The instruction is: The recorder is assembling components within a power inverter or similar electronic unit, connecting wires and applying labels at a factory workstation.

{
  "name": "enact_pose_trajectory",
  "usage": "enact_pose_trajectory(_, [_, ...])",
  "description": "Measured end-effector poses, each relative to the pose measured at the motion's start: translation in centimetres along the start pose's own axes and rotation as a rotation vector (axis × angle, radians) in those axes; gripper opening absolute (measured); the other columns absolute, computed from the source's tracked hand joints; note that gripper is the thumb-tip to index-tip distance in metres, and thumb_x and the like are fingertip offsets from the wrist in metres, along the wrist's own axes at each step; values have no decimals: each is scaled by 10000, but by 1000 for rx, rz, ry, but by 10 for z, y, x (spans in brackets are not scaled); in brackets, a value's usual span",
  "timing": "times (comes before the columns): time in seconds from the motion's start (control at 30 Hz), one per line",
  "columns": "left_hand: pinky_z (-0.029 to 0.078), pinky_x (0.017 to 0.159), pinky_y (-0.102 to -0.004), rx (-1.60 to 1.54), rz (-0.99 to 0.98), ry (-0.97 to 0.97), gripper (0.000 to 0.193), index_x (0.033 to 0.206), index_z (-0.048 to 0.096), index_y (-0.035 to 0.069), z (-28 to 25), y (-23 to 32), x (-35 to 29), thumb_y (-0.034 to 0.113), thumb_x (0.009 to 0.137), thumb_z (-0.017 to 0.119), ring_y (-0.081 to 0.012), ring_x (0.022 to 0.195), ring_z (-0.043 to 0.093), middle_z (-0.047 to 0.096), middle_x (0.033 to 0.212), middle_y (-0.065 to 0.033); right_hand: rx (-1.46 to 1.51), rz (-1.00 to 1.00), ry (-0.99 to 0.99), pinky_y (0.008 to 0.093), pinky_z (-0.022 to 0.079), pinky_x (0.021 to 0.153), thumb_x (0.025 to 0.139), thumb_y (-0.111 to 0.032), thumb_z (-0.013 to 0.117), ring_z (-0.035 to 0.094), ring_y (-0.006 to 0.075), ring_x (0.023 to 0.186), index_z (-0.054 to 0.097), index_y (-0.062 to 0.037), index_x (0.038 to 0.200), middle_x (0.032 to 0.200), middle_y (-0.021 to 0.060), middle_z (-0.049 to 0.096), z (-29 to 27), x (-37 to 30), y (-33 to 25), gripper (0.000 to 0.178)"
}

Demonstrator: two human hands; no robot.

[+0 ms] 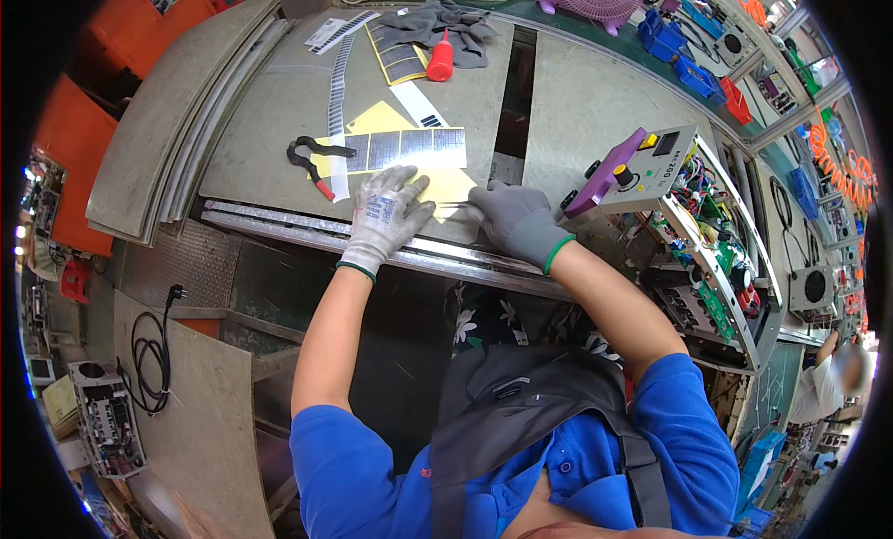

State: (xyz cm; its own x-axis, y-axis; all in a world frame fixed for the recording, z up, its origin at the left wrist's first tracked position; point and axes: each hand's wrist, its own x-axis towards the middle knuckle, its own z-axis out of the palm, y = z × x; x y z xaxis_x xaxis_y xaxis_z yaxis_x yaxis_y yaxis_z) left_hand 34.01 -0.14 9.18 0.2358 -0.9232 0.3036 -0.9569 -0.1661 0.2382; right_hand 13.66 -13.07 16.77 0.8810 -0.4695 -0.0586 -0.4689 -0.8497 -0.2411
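Left hand [386, 212]: lies open, fingers spread, over yellow sheet [452, 183]; right hand [521, 221]: fingers bent at sheet's edge, cannot tell if gripping; yellow sheet: lies between the hands; label sheet [419, 149]: just beyond left hand; black-and-red tool [299, 159]: left of left hand; opened device [659, 172]: right of right hand

Label sheet [409, 150] on workbench [270, 120], near side. Hand tool [303, 155] at its left end. Farther back: bottle [440, 62]; cloth [451, 26] just behind it. Board stack [172, 116] left. Machine [642, 193] right of sheet, across bench gap [515, 88]. Fan [595, 0] beyond bench, far right.
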Motion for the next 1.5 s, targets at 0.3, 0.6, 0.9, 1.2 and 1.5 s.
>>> enact_pose_trajectory(0.3, [332, 1142, -461, 17, 4, 0, 473, 1250, 694, 163, 0, 4, 1, 430, 859, 695, -276, 1322, 508, 602, 1374, -78, -236, -130, -111, 456, 555, 752, 899, -176, 586, 714, 308, 912, 687, -96, 1036, 1013, 126, 691, -2, 11, -1, 188])
enact_pose_trajectory(0.6, [320, 1142, -454, 4, 7, 3, 468, 1246, 695, 160, -1, 5, 1, 430, 864, 693, -275, 1323, 503, 600, 1371, -82, -237, -203, -1, 459, 532, 751, 881, -183, 592, 699, 298, 885, 715, -94, 931, 937, 126, 685, 2, 11, 2, 160])
enact_pose_trajectory(0.9, [335, 1138, -466, 24, 32, 22, 470, 1248, 690, 149, -1, 2, 2, 416, 861, 698, -292, 1310, 519, 617, 1350, -93, -134, -101, -71, 459, 513, 817, 888, -274, 621, 689, 319, 950, 736, -106, 982, 976, 116, 700, 11, 20, 9, 224])
enact_pose_trajectory(1.2, [387, 1068, -537, 3, 66, 174, 506, 1365, 559, 32, -1, 11, 3, 213, 899, 634, -409, 1269, 535, 549, 1401, -243, 275, -218, 225, 423, 528, 686, 875, -323, 709, 678, 321, 775, 698, -164, 971, 854, 104, 674, -149, -179, 13, 186])
enact_pose_trajectory(1.5, [414, 1098, -351, -1307, 179, 33, 423, 1375, 540, -29, -70, 256, 172, 251, 1073, 441, -271, 1273, 567, 615, 1332, -195, 117, 520, 529, 459, 511, 800, 950, -328, 589, 689, 360, 879, 615, -81, 1055, 901, 159, 709, -227, -183, 146, 269])
